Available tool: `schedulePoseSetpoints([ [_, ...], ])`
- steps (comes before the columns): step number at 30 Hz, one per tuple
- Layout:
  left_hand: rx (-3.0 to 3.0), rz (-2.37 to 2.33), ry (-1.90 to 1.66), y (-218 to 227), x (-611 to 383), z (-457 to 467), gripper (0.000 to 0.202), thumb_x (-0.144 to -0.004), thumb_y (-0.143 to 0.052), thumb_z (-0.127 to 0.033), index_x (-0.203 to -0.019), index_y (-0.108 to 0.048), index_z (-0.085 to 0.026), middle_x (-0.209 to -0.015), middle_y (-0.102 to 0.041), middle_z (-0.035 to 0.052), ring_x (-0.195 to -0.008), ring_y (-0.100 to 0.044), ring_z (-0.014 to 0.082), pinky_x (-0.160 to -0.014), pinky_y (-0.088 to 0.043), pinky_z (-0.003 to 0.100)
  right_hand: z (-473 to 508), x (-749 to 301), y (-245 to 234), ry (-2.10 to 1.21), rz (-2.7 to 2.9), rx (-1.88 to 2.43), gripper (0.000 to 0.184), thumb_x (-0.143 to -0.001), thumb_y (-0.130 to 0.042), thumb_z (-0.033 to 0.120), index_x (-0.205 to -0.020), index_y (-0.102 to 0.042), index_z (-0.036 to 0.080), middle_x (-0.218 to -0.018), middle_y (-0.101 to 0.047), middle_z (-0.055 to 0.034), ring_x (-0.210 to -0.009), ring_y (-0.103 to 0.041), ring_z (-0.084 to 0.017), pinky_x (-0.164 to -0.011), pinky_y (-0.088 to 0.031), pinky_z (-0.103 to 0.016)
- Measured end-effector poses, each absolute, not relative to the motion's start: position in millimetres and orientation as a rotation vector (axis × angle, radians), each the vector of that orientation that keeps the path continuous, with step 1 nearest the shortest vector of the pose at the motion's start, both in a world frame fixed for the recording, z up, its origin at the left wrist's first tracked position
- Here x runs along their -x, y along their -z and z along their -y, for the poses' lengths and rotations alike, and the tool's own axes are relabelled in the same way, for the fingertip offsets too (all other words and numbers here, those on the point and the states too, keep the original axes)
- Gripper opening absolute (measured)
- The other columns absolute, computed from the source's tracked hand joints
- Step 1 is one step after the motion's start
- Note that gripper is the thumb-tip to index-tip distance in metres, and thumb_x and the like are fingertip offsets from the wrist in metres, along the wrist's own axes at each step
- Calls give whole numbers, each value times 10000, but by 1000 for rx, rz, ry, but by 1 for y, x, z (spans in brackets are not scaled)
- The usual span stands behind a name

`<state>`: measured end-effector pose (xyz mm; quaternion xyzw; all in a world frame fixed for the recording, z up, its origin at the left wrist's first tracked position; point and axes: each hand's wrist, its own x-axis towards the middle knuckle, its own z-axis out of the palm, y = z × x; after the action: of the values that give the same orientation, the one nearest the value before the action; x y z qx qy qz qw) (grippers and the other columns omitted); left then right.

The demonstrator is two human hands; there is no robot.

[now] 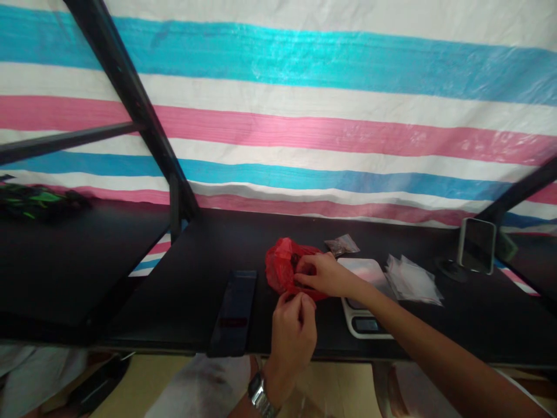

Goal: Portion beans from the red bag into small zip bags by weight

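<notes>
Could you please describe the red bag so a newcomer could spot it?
On the black table, look between the dark slab and the white scale. The crumpled, open plastic bag is there, with the left hand at its near edge and the right hand at its mouth. Unlike the clear packets, it is bright red.

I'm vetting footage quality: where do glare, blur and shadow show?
Head view: pale glare on the blue, pink and white striped plastic sheet; head view: the black-and-green heap at far left is blurred; head view: shadow inside the crumpled red plastic bag hides detail.
</notes>
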<state>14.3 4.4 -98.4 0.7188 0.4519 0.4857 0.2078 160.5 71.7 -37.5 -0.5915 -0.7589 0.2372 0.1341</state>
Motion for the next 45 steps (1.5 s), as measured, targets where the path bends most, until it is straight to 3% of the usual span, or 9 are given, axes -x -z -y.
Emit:
schedulePoseSetpoints([
  [4,-2060,-1312,-1391,99,-14,-3,426,-1044,-398,-162,-652,-542,-244,-604,-697,-20,-569,-662,167,-721,-462,340,-66,-170,34,-787,2096,1663,101,-989,-691,273,-944,-740,198,-857,-805,2,-777,-732,-165,-773,-460,-289],
  [9,-2147,-1239,-1450,94,-19,1,398,-1040,-410,-148,-692,-583,-236,-614,-700,-16,-550,-651,161,-655,-421,350,-62,-185,34,-720,1942,1665,144,-1023,-624,270,-977,-746,210,-973,-820,-29,-917,-741,-198,-898,-474,-334],
  [15,-2199,-1143,-1493,88,-32,5,393,-1029,-414,-122,-686,-569,-235,-578,-672,-23,-513,-628,148,-641,-415,340,-58,-186,34,-415,2061,1720,117,-1017,-684,285,-1046,-786,236,-1110,-813,-52,-1166,-661,-271,-1098,-338,-454],
  [20,-2221,-1042,-1543,86,-35,4,361,-1007,-435,-94,-700,-571,-227,-582,-677,-29,-496,-630,140,-627,-423,326,-42,-260,30,-17,1919,1905,202,-1033,-614,258,-1151,-778,266,-1260,-778,-55,-1230,-651,-267,-1053,-391,-421],
  [25,-2244,-850,-1589,87,-35,6,310,-975,-446,-65,-738,-573,-219,-575,-643,-44,-470,-598,121,-619,-435,311,-12,-360,50,-7,1715,2312,216,-945,-654,290,-1065,-789,172,-1070,-797,-142,-944,-730,-297,-864,-511,-395],
  [30,-2281,-652,-1617,88,-42,14,238,-928,-460,-32,-819,-552,-222,-618,-677,-51,-471,-583,107,-635,-449,308,-1,-375,77,-39,1688,2343,304,-933,-668,363,-1161,-764,187,-1070,-774,-113,-923,-740,-262,-824,-518,-336],
  [38,-2362,-603,-1543,97,-44,18,242,-886,-443,-22,-822,-544,-233,-583,-675,-47,-439,-560,110,-604,-455,316,-5,-373,88,-125,1629,2296,436,-930,-552,218,-1349,-673,221,-988,-790,-51,-718,-699,-203,-676,-464,-297],
  [41,-2385,-594,-1512,98,-43,22,243,-880,-448,-20,-820,-547,-233,-578,-677,-52,-434,-573,109,-607,-474,313,-1,-373,88,-129,1671,2251,461,-923,-529,163,-1350,-692,217,-1012,-776,-58,-763,-704,-199,-722,-477,-292],
  [45,-2435,-524,-1482,98,-42,29,266,-860,-439,-2,-828,-560,-236,-557,-667,-51,-421,-576,114,-619,-501,300,5,-367,86,-93,1734,2197,366,-950,-499,128,-1163,-785,208,-1050,-732,-85,-859,-711,-196,-784,-484,-287],
])
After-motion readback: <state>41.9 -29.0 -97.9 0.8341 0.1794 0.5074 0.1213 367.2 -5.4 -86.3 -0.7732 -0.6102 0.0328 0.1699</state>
